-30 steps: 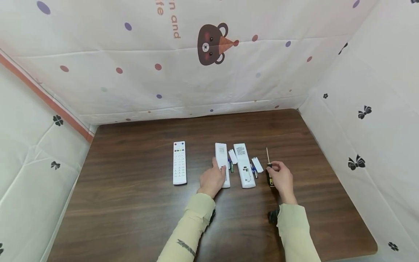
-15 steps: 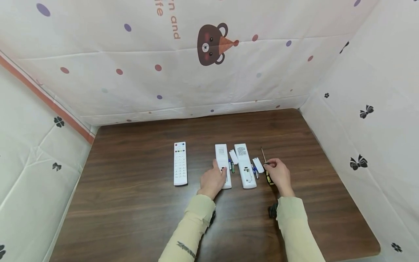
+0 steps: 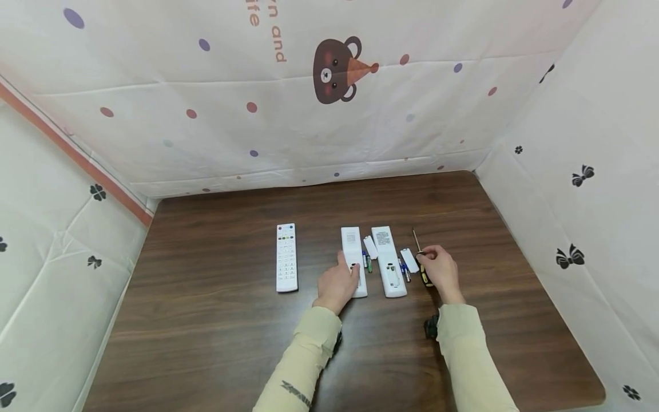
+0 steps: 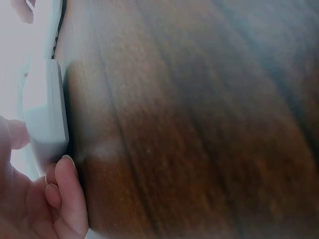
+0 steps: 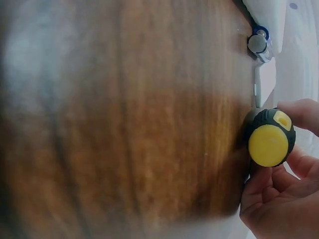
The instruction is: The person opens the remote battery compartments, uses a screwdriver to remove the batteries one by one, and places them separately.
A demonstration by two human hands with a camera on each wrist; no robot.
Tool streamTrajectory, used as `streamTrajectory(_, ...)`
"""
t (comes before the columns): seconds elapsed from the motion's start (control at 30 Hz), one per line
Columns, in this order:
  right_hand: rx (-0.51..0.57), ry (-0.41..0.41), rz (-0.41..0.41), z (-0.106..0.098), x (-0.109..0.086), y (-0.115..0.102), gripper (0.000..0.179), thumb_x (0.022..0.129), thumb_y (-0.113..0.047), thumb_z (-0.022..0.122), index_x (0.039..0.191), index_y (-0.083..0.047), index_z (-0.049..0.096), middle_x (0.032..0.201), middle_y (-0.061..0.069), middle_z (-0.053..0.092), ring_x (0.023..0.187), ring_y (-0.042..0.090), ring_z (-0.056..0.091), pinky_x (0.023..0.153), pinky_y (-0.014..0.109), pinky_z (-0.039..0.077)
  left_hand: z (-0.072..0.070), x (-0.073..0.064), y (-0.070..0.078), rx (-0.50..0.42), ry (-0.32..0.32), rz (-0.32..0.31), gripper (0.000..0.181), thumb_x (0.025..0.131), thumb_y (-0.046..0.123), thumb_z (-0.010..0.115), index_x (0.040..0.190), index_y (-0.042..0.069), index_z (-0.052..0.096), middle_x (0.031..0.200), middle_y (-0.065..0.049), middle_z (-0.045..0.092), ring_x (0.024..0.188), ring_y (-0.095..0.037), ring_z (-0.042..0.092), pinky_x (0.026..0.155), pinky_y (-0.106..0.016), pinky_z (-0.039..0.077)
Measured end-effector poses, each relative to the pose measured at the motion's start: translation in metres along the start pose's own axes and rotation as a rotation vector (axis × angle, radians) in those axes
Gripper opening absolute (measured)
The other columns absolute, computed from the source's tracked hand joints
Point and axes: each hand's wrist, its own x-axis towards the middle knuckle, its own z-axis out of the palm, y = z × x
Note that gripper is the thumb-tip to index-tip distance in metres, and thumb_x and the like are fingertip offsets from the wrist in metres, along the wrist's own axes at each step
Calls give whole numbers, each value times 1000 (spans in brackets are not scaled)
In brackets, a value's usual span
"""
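My left hand (image 3: 337,284) holds the middle white remote control (image 3: 352,243) by its sides, thumb on one and fingers on the other. That remote lies back up on the table; its lower part is partly covered by the hand. At the right, my right hand (image 3: 441,272) pinches a screwdriver (image 5: 269,142) with a black and yellow handle, its thin shaft pointing away. Left of this hand, another white remote (image 3: 382,243) lies back up with its battery compartment uncovered. Batteries (image 3: 405,270) and a white battery cover (image 3: 409,260) lie between that remote and the screwdriver.
A third remote (image 3: 286,257) lies buttons up at the left. Between the two turned-over remotes are another battery cover (image 3: 370,247) and batteries (image 3: 369,264). The brown wooden table (image 3: 206,320) meets printed cloth walls (image 3: 288,137) at the back and sides.
The right hand has shifted slightly left and away with the screwdriver, whose shaft now leans more to the left. The left hand stays on the middle remote. The head view has drifted a little.
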Motion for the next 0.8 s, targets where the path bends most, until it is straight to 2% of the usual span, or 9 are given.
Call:
streamTrajectory(0.27, -6, -3, -16, 2, -2, 0, 31, 87, -30, 55, 106, -5, 57, 92, 10, 56, 82, 25, 49, 69, 35, 36, 0, -1, 0, -4, 8, 5, 68, 90, 53, 33, 140, 8, 24, 84, -14, 65, 67, -27, 59, 51, -38, 43)
streamTrajectory(0.57, 27, -4, -59, 1, -9, 4, 35, 90, -26, 51, 116, -4, 54, 100, 12, 53, 89, 26, 47, 75, 38, 36, 0, -3, -1, 0, 10, 15, 69, 90, 53, 33, 141, 9, 21, 81, -15, 64, 64, -27, 58, 49, -37, 42)
streamTrajectory(0.67, 44, -1, -74, 0, -18, 3, 37, 91, -25, 50, 121, -4, 51, 106, 15, 51, 94, 28, 46, 77, 41, 37, 1, -5, -3, -20, 12, 13, 69, 90, 54, 33, 142, 10, 19, 85, -15, 64, 68, -28, 59, 52, -38, 43)
streamTrajectory(0.8, 47, 30, -96, 1, -30, 0, 39, 91, -24, 50, 125, -4, 48, 115, 19, 47, 101, 31, 46, 84, 46, 37, 1, -10, -7, -76, 49, 33, 68, 90, 52, 36, 141, 9, 22, 98, -15, 63, 84, -29, 59, 64, -41, 46)
